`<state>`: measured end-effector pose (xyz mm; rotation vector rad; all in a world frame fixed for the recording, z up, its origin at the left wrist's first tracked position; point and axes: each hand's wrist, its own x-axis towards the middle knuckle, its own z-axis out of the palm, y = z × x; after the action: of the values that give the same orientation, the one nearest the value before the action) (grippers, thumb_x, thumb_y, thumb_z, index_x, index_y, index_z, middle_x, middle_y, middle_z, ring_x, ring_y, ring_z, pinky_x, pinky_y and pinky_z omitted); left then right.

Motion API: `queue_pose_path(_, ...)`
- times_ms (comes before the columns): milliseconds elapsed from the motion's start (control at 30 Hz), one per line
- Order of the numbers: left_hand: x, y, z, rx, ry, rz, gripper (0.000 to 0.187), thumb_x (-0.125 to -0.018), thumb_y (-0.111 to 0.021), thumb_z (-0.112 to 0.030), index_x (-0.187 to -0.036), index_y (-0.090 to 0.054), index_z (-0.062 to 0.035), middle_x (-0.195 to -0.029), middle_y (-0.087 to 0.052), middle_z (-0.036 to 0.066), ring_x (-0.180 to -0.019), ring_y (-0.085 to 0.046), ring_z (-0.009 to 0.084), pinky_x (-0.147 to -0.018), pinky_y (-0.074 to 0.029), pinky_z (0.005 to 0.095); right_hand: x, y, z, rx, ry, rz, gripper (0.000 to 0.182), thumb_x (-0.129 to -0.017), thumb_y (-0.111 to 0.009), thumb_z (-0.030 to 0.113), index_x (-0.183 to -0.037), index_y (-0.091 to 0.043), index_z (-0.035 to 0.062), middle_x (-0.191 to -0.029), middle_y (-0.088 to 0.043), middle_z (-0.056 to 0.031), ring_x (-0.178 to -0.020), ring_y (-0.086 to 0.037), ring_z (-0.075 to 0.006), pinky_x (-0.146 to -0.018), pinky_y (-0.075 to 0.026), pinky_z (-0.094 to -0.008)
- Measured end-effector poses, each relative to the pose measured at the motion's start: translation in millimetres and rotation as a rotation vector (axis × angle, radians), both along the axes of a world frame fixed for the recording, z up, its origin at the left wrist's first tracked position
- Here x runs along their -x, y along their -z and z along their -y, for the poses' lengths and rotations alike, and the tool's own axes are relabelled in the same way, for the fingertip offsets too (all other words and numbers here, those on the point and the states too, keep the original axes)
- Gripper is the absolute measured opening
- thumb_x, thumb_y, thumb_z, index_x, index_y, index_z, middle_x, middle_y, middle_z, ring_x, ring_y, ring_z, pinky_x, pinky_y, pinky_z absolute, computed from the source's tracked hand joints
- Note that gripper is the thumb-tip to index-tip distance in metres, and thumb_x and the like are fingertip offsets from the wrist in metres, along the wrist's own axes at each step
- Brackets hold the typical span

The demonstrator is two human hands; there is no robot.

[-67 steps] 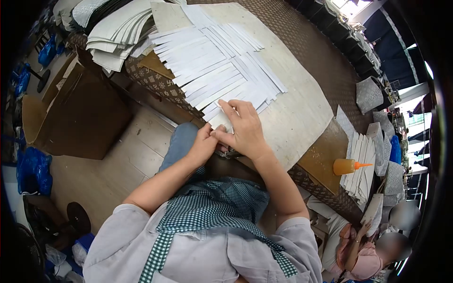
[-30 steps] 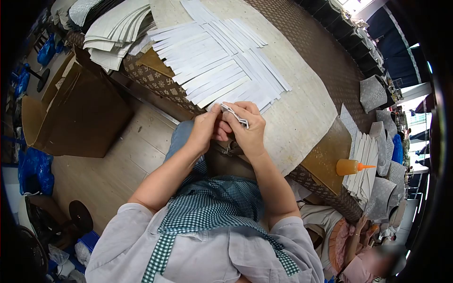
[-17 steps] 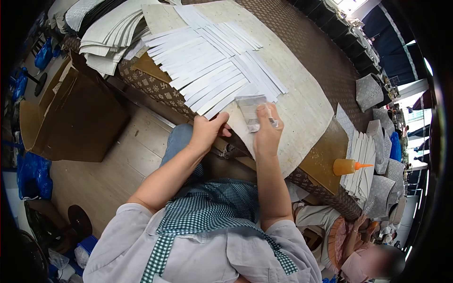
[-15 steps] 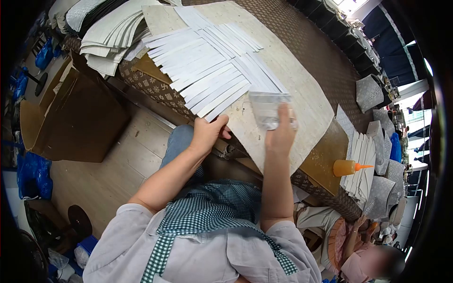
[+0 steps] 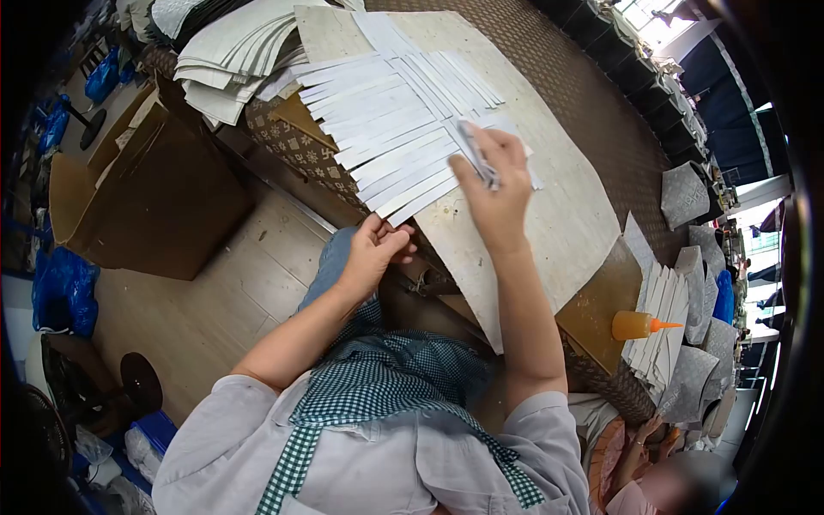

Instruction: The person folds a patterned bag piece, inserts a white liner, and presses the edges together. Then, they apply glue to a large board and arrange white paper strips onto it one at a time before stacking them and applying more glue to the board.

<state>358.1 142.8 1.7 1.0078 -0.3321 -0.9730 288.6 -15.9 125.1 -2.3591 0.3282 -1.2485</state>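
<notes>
White strips (image 5: pixel 386 120) lie side by side and partly crossed on a pale board (image 5: pixel 566 189) that covers part of the table. My left hand (image 5: pixel 378 249) is at the board's near edge, its thumb and fingers pinched around the end of one strip. My right hand (image 5: pixel 498 184) is closed on a flat greyish tool (image 5: pixel 481 159), seen nearly edge-on and blurred, over the right end of the strips. Whether the tool touches the strips is unclear.
An orange glue bottle (image 5: pixel 633 325) lies on a brown board at the right. Stacked white sheets (image 5: pixel 236 56) are at the upper left, above a cardboard box (image 5: pixel 163 197). A person (image 5: pixel 639 472) sits at the lower right.
My right hand has moved up and left over the strips, and the tool has turned from flat-faced to nearly edge-on. My left hand remains at the strip ends. The whole view has shifted slightly.
</notes>
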Motion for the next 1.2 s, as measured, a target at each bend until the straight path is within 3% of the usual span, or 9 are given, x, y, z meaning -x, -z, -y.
queue_pose_path(100, -19.6, 6.2, -7.7, 0.106, -0.052, -0.096, 0.030, -0.098, -0.048, -0.027, -0.115, -0.053, -0.0037, -0.100, -0.061, 0.007, -0.094, -0.062, 0.0182, -0.074, -0.054, 0.0341, -27.2, 25.9, -14.7, 0.198, -0.116, -0.225, 0.053, -0.070, -0.077, 0.023, -0.119, -0.063, 0.0080, -0.104, -0.056, -0.0110, -0.094, -0.053, -0.0276, -0.084, -0.045, -0.0381)
queue_pose_path(267, -33.0, -2.7, -8.8, 0.180, -0.177, -0.224, 0.037, -0.102, -0.042, -0.033, -0.114, -0.056, -0.0009, -0.103, -0.062, 0.009, -0.091, -0.062, 0.0171, -0.074, -0.054, 0.0304, -32.0, 49.4, -26.6, 0.410, -0.250, -0.430, 0.077, -0.065, -0.078, 0.040, -0.129, -0.053, 0.0071, -0.109, -0.052, -0.0099, -0.097, -0.049, -0.0298, -0.090, -0.039, -0.0417)
queue_pose_path(467, -36.4, -4.5, -6.9, 0.162, -0.176, -0.171, 0.043, -0.103, -0.041, -0.037, -0.111, -0.056, 0.0022, -0.096, -0.063, 0.010, -0.086, -0.063, 0.0173, -0.073, -0.052, 0.0285, -29.9, 59.2, -32.8, 0.425, -0.262, -0.457, 0.085, -0.061, -0.080, 0.038, -0.133, -0.048, 0.0072, -0.113, -0.051, -0.0100, -0.100, -0.048, -0.0302, -0.093, -0.039, -0.0437)
queue_pose_path(667, -41.0, -13.2, -8.6, 0.060, -0.212, -0.012, 0.050, -0.102, -0.042, -0.040, -0.107, -0.061, 0.0052, -0.095, -0.064, 0.012, -0.085, -0.063, 0.0189, -0.080, -0.051, 0.0311, -32.6, 66.9, -28.6, 0.471, -0.227, -0.476, 0.076, -0.061, -0.078, 0.016, -0.131, -0.050, 0.0071, -0.111, -0.053, -0.0095, -0.099, -0.051, -0.0284, -0.091, -0.041, -0.0402)
queue_pose_path(900, -48.4, 5.3, -7.6, -0.038, -0.351, 0.298, 0.052, -0.101, -0.042, -0.043, -0.106, -0.065, 0.0035, -0.095, -0.066, 0.012, -0.089, -0.062, 0.0177, -0.085, -0.048, 0.0323, -43.3, 74.4, -30.8, 0.388, -0.130, -0.289, 0.050, -0.063, -0.074, 0.008, -0.112, -0.065, 0.0128, -0.097, -0.059, -0.0044, -0.089, -0.054, -0.0254, -0.084, -0.043, -0.0378)
queue_pose_path(1000, -51.4, -2.3, -8.1, -0.005, -0.279, 0.032, 0.050, -0.100, -0.043, -0.045, -0.101, -0.064, 0.0008, -0.093, -0.066, 0.011, -0.083, -0.063, 0.0155, -0.077, -0.051, 0.0290, -47.0, 70.4, -37.5, 0.344, -0.082, -0.203, 0.040, -0.063, -0.075, 0.009, -0.103, -0.069, 0.0137, -0.091, -0.060, -0.0031, -0.086, -0.055, -0.0243, -0.079, -0.043, -0.0365)
queue_pose_path(1200, -69.0, -11.9, 6.0, -0.118, -0.135, -0.005, 0.051, -0.096, -0.047, -0.053, -0.091, -0.060, -0.0037, -0.076, -0.063, 0.006, -0.055, -0.060, 0.0125, -0.047, -0.048, 0.0228, -49.3, 79.1, -37.5, 0.191, -0.026, -0.098, 0.029, -0.066, -0.076, 0.010, -0.095, -0.073, 0.0133, -0.086, -0.063, -0.0037, -0.081, -0.056, -0.0227, -0.078, -0.043, -0.0353)
